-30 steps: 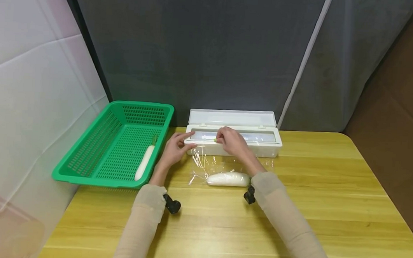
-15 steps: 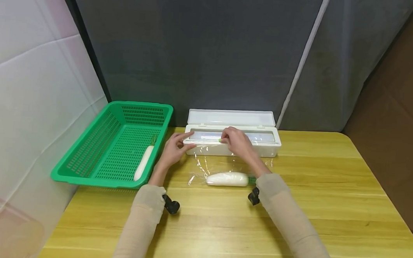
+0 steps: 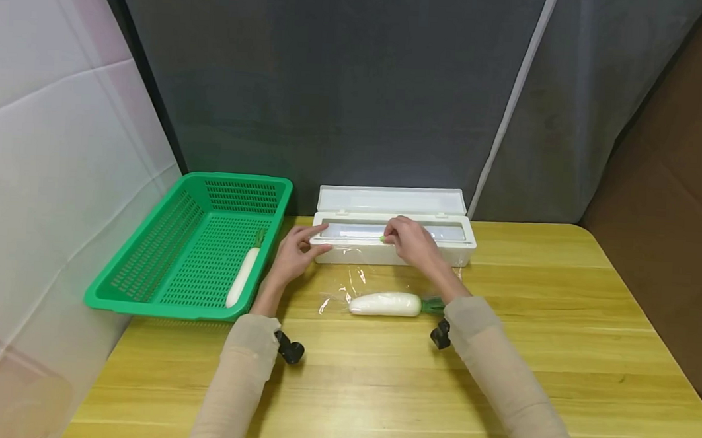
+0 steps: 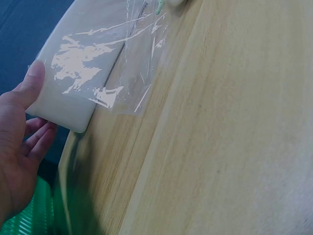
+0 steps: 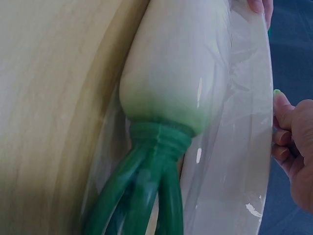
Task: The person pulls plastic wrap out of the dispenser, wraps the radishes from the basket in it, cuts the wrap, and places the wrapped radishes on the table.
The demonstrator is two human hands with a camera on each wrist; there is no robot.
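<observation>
A white cling film dispenser (image 3: 339,217) stands at the back of the table, its lid raised. My left hand (image 3: 291,257) grips its left end, thumb on one side and fingers on the other in the left wrist view. My right hand (image 3: 415,243) pinches a small green slide cutter (image 5: 277,91) on the dispenser's front top edge, right of the middle. Clear cling film (image 4: 132,63) runs from the dispenser's front onto the table. A white radish (image 3: 385,304) with green stalks (image 5: 146,191) lies in front of the dispenser, with film over it.
On the left, a green slotted basket (image 3: 167,310) holds a second white radish (image 3: 242,278). A dark grey curtain (image 3: 346,93) hangs behind the wooden table (image 3: 366,392), and a pale sheet (image 3: 50,163) covers the left side.
My right hand has slid the green cutter to the right along the dispenser, uncovering more of the radish's stalks. The left hand keeps its grip on the left end.
</observation>
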